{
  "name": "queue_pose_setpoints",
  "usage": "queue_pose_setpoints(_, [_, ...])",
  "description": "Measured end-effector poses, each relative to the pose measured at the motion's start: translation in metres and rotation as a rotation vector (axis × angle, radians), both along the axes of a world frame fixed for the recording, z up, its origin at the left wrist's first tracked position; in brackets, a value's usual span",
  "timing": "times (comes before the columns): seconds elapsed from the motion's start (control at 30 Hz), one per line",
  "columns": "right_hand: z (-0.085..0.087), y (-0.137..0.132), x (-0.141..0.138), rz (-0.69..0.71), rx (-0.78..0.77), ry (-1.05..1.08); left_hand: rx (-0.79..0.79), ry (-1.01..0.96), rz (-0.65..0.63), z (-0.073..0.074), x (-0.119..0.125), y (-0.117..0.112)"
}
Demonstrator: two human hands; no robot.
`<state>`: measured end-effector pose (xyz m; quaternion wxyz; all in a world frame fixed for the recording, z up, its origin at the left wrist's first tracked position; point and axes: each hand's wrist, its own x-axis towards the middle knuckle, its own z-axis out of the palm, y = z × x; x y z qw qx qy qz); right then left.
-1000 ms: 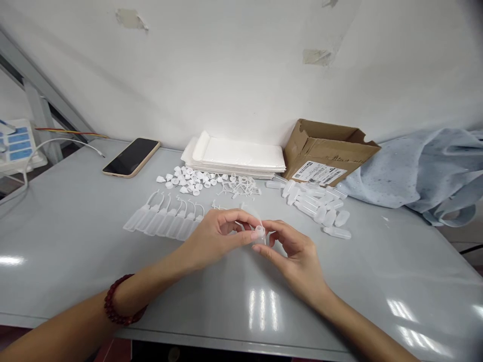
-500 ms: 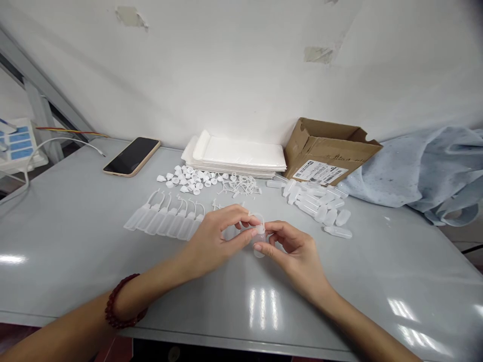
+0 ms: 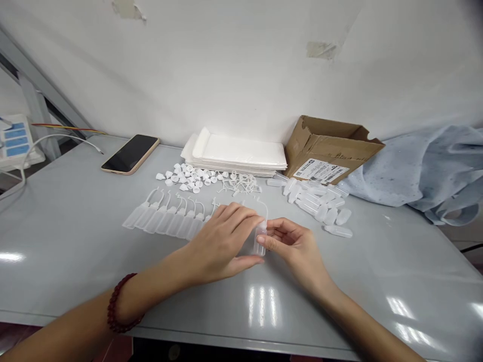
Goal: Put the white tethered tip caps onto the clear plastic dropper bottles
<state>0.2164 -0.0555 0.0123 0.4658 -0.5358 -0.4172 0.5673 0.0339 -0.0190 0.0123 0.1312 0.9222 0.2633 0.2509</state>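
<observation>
My right hand [image 3: 292, 244] pinches a small translucent plastic dropper bottle [image 3: 260, 241] between thumb and fingers, holding it upright just over the table. A thin white strap [image 3: 264, 205] loops up from the bottle's neck. My left hand [image 3: 230, 239] is open around the bottle's left side, fingertips touching near the neck and thumb low by the base. Left of it lies a row of similar bottles [image 3: 166, 221] with straps on. Behind the hands are a pile of white caps [image 3: 188, 177], loose straps [image 3: 241, 183] and bare bottles [image 3: 317, 198].
A stack of white padded envelopes [image 3: 241, 151] lies against the wall. Beside it stands an open cardboard box [image 3: 332, 151], with pale blue cloth [image 3: 415, 166] to its right. A phone [image 3: 130, 154] and a white cable [image 3: 64, 136] lie at the left of the grey table [image 3: 94, 271].
My left hand has let its pinch at the bottle's neck go and spread its thumb down towards the base. The strap now points higher. My right hand keeps its grip on the bottle.
</observation>
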Motion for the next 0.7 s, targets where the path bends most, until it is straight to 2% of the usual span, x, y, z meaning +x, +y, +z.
queue_pose_setpoints(0.2, [-0.0014,-0.0002,-0.0023,0.001,-0.029,-0.044,0.104,-0.016,0.036,-0.0028,0.0037,-0.0008])
queue_pose_setpoints(0.47, [0.0010,0.0036,0.0018,0.073,0.125,-0.260,0.055,-0.001,-0.002,-0.0033,0.0013,0.0046])
queue_pose_setpoints(0.7, [-0.0009,0.0046,0.0027,0.046,0.139,-0.328,0.025,0.019,0.002,-0.0043,-0.0006,0.0052])
